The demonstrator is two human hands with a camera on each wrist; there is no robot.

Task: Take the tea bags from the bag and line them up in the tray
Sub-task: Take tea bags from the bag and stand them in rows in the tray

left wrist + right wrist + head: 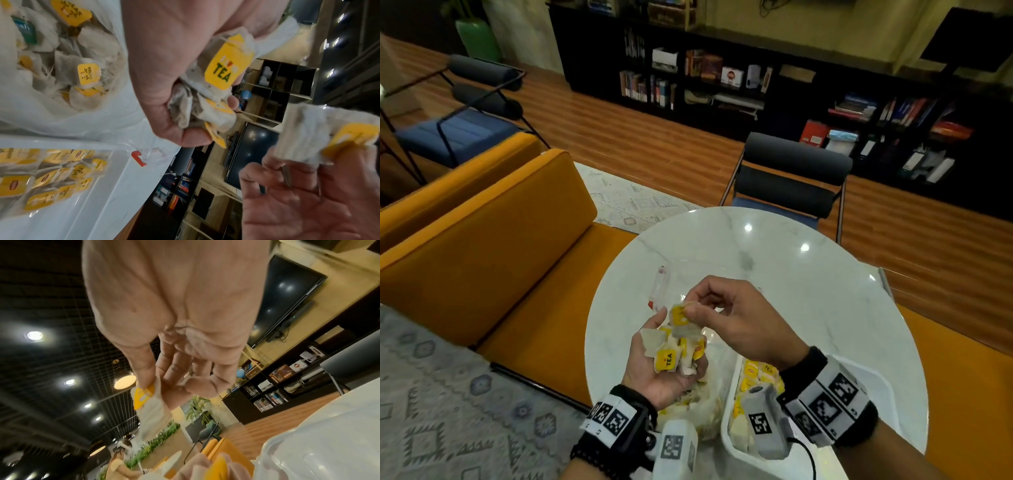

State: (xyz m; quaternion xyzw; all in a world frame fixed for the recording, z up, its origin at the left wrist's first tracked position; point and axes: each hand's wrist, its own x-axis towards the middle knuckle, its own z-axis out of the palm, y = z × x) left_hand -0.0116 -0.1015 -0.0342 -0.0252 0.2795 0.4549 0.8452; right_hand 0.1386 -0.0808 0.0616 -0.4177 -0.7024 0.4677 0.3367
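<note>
My left hand (664, 359) is palm up above the table, fingers curled round a clump of tea bags (674, 353) with yellow tags; one tag reads TEA (226, 71). My right hand (726, 315) pinches a single tea bag (681, 320) by its yellow tag just above that clump; the same single tea bag (150, 408) hangs from thumb and forefinger. The clear plastic bag (61, 65) with several more tea bags lies below my left hand. A white tray (726, 442) to the right holds several tea bags (51, 178) with yellow tags.
A round white marble table (808, 274) carries everything. An orange sofa (500, 240) stands on the left and a dark chair (791, 174) at the far side. The bag's red zip slider (138, 160) lies by the tray rim. A black bookshelf lines the back wall.
</note>
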